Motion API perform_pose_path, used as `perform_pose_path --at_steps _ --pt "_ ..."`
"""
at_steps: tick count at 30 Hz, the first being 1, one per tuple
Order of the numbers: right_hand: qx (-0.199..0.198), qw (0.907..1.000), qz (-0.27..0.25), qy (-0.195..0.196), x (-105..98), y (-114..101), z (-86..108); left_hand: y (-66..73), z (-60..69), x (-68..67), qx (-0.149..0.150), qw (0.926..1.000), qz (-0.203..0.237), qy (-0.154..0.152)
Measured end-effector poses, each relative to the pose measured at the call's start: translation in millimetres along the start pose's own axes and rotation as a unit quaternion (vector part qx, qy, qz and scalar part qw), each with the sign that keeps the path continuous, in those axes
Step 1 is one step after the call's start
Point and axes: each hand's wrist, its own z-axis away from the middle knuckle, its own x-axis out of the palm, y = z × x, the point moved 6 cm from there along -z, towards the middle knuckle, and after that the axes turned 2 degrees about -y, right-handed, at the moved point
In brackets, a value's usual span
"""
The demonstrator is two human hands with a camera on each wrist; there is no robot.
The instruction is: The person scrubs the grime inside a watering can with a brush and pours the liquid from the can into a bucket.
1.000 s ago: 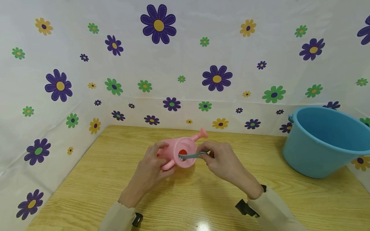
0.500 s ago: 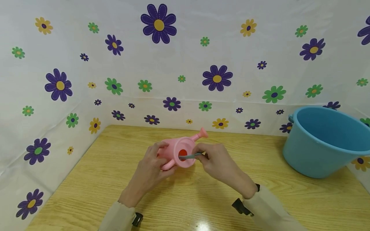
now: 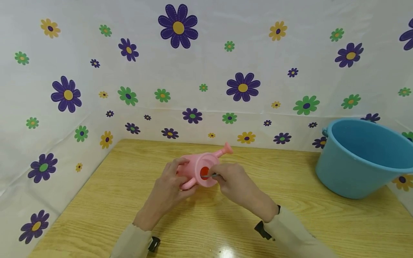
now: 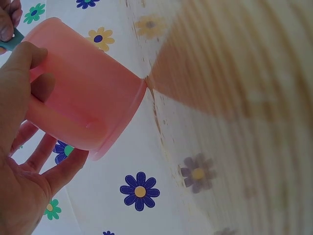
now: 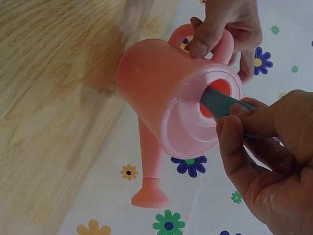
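Observation:
A pink watering can [image 3: 191, 163] is tilted over the wooden table, its round top opening towards me and its spout pointing to the back right. My left hand [image 3: 169, 182] grips it around the body and handle; in the left wrist view the can's base edge [image 4: 145, 87] meets the table. Between thumb and fingers, my right hand [image 3: 237, 186] pinches the handle of a blue-grey toothbrush [image 5: 219, 101]. The toothbrush reaches through the opening, so its bristled head is hidden inside the can. Orange-red shows in the opening around it.
A large blue bucket [image 3: 342, 172] stands at the right of the wooden table [image 3: 106, 200]. White flower-printed sheeting [image 3: 206, 61] rises behind the table and along its left side.
My right hand has moved left towards the can, pushing the toothbrush deeper into the opening. The white bristles seen earlier have gone out of sight. Left hand and can hardly move.

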Motion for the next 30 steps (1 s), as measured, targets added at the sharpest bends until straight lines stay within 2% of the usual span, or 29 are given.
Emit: perform_pose_path --at_steps 7,11,20,30 --pt "-0.052 0.9955 0.078 0.012 1 -5 -1.4 -0.9 -1.4 -0.4 -0.006 1.0000 -0.003 -0.005" --pt "-0.066 0.9922 0.105 0.010 1 -5 -1.0 -0.8 -1.4 -0.2 -0.007 0.9999 -0.004 -0.007" --pt "-0.044 0.9921 0.115 -0.027 -3 -7 -0.4 0.1 -0.3 1.0 -0.003 1.0000 -0.003 -0.007" --pt "-0.057 0.9910 0.119 -0.023 -15 -12 1.9 0.1 -0.2 0.1 -0.002 0.9999 -0.009 -0.010"
